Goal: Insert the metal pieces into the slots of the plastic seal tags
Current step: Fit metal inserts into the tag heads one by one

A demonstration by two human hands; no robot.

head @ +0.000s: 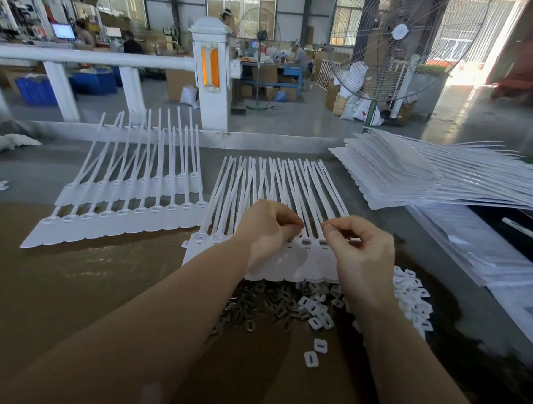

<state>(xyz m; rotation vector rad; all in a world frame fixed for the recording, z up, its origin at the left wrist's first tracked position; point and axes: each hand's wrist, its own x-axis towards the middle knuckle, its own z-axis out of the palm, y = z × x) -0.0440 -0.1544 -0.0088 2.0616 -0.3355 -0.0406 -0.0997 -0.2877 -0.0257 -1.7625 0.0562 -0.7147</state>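
Both hands (pixel 268 225) (pixel 357 243) pinched, contents unclear, over seal tags (pixel 313 253); metal pieces (pixel 263 297) heaped loose

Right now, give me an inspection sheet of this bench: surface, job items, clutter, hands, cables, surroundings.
Surface: brown cardboard sheet over a grey bench.
Job's things: sheet of white plastic seal tags under the hands; pile of small dark metal pieces in front of it; two more white tag sheets lying to the left.
Clutter: heap of small white plastic caps; fanned stack of white tag sheets at the right.
Grippers: left hand and right hand hover over the tag heads, fingertips pinched; what they pinch is too small to tell.
Cables: nothing seen.
Surroundings: white railing post; large standing fan.
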